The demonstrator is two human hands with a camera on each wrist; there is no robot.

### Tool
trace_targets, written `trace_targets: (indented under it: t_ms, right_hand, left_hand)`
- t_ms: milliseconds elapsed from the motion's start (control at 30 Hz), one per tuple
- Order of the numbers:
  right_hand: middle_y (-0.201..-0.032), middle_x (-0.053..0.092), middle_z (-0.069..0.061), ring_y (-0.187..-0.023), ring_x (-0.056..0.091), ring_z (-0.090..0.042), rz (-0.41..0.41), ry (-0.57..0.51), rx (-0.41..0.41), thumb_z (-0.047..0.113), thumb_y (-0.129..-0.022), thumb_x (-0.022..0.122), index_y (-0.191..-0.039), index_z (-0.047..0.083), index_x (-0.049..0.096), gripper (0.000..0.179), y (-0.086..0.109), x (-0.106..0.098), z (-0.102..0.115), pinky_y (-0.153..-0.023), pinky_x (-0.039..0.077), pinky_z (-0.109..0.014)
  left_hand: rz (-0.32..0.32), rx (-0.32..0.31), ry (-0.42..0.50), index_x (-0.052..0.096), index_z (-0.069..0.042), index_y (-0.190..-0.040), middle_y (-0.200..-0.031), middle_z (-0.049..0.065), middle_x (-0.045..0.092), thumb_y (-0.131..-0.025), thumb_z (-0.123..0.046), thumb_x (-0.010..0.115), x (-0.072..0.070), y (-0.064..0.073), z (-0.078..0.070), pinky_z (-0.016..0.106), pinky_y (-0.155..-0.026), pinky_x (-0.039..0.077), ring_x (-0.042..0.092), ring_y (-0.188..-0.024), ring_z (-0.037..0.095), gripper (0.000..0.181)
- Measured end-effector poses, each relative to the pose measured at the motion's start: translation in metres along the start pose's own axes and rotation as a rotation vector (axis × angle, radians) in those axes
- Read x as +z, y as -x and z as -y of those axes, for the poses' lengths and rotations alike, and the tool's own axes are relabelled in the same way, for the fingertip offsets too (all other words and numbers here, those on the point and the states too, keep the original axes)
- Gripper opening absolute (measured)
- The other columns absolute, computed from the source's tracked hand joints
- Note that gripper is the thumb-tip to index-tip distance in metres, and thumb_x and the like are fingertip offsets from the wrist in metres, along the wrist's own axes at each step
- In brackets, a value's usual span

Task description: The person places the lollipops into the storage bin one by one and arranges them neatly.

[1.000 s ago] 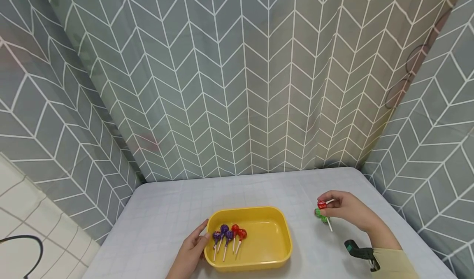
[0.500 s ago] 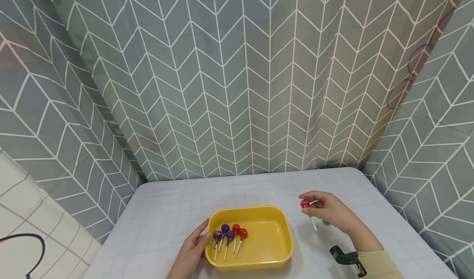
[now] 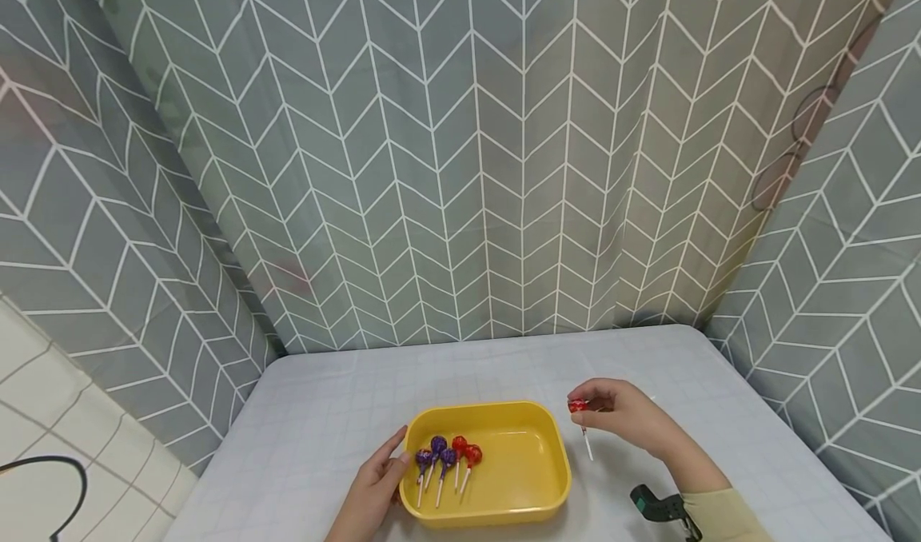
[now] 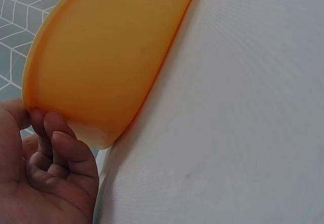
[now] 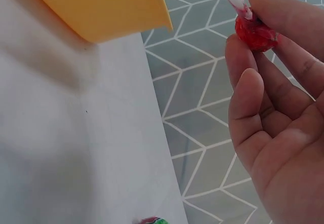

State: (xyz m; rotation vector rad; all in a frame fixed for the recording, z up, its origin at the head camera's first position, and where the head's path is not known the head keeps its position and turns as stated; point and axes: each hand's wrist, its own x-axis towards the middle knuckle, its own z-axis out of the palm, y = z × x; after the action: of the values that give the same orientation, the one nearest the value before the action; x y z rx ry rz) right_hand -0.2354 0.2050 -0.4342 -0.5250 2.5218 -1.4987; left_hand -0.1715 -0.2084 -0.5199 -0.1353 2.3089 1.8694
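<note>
My left hand (image 3: 368,482) grips the left edge of a yellow tray (image 3: 528,512), its thumb at the rim. In the left wrist view, curled fingertips touch the tray's wall (image 4: 96,57). Several purple lollipops (image 3: 448,457) and two red lollipops (image 3: 472,455) lie in the tray's left part, sticks towards me. Just right of the tray, my right hand (image 3: 626,420) pinches another red lollipop (image 3: 577,406) by its wrapped head, stick slanting down. The right wrist view shows this lollipop (image 5: 255,34) between thumb and fingers. A green and dark red wrapped candy (image 5: 154,220) peeks in at that view's bottom edge.
The tray stands on a table with a white cloth (image 3: 324,398). Grey curtains with white zigzag lines (image 3: 460,166) hang behind and at the sides. A black wrist device (image 3: 656,505) sits by the right sleeve. A dark cable (image 3: 75,478) curves at lower left.
The right hand has carried the red lollipop leftward from beside the green lollipops to near the tray's right edge. The left hand keeps its place on the tray.
</note>
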Motion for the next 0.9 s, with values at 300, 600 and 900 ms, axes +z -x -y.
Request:
trace_targets:
  t_ms: [300, 600, 900]
  right_hand:
    - [-0.103, 0.068, -0.005, -0.091, 0.064, -0.026, 0.004, -0.005, -0.020, 0.031, -0.086, 0.078, -0.111, 0.006, 0.067, 0.037, -0.002, 0.006, 0.003, -0.076, 0.054, -0.028]
    - [-0.109, 0.067, -0.006, -0.093, 0.064, -0.026, 0.027, -0.027, -0.033, 0.028, -0.088, 0.077, -0.116, 0.005, 0.066, 0.038, -0.004, 0.010, 0.010, -0.078, 0.055, -0.029]
    - [-0.107, 0.068, -0.004, -0.094, 0.065, -0.023, 0.056, 0.016, -0.038, 0.029, -0.089, 0.076, -0.116, 0.008, 0.068, 0.035, -0.007, 0.015, 0.020, -0.078, 0.055, -0.029]
  left_hand:
    - [0.003, 0.011, 0.006, 0.029, -0.011, -0.156, -0.086, 0.010, 0.065, -0.101, -0.046, 0.053, -0.001, 0.000, 0.001, 0.029, -0.058, 0.051, 0.055, -0.066, 0.019, 0.070]
    - [0.000, 0.007, 0.003, 0.029, -0.012, -0.156, -0.088, 0.010, 0.065, -0.100, -0.048, 0.054, -0.002, 0.003, -0.004, 0.031, -0.059, 0.052, 0.057, -0.067, 0.020, 0.072]
    - [0.010, 0.000, 0.020, 0.030, -0.011, -0.156, -0.086, 0.010, 0.064, -0.098, -0.050, 0.056, -0.001, 0.004, -0.004, 0.030, -0.059, 0.052, 0.056, -0.066, 0.018, 0.074]
